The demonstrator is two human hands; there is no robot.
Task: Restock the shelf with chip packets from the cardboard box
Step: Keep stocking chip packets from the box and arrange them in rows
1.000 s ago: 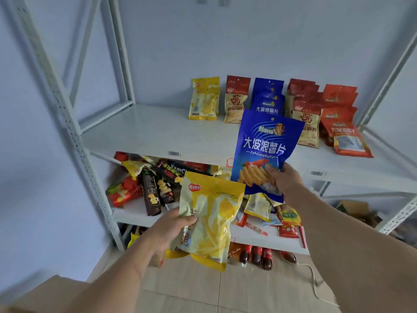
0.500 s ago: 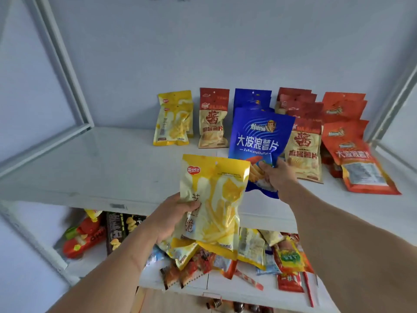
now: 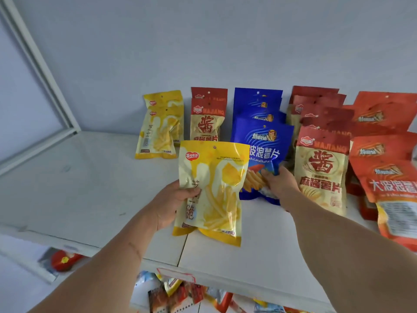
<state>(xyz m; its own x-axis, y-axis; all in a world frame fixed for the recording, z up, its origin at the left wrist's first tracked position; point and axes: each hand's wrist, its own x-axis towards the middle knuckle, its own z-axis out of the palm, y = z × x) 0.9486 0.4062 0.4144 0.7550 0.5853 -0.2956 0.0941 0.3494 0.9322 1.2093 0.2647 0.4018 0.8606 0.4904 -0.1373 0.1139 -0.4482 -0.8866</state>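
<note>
Left hand [image 3: 168, 203]: fingers and thumb curled round the left edge of a yellow packet [image 3: 211, 190], held upright above the white shelf [image 3: 74, 188], near its front edge.

Right hand [image 3: 278, 182]: fingers curled on the lower part of a blue packet [image 3: 262, 154], which stands at the front of the blue row [image 3: 257, 105]; whether its bottom edge touches the shelf cannot be told. The yellow packet overlaps its left side.

Stock on the shelf, against the wall [image 3: 203, 41], from 10 o'clock round to 3 o'clock of the held yellow packet:
- yellow stack [image 3: 160, 129], two packets, upright, at 10 o'clock;
- red-topped cream stack [image 3: 207, 118], just right of it, at 12 o'clock;
- blue row, at 1 o'clock;
- second cream row [image 3: 320, 168], front packet just right of the right hand, at 2 o'clock;
- orange packets [image 3: 383, 154], far right, at 3 o'clock, the nearest one leaning forward.

Lower shelf [image 3: 180, 294], at 6 o'clock: mixed snack packets, loosely piled, partly hidden.

Shelf frame post [image 3: 40, 71], at 10 o'clock, far left.
</note>
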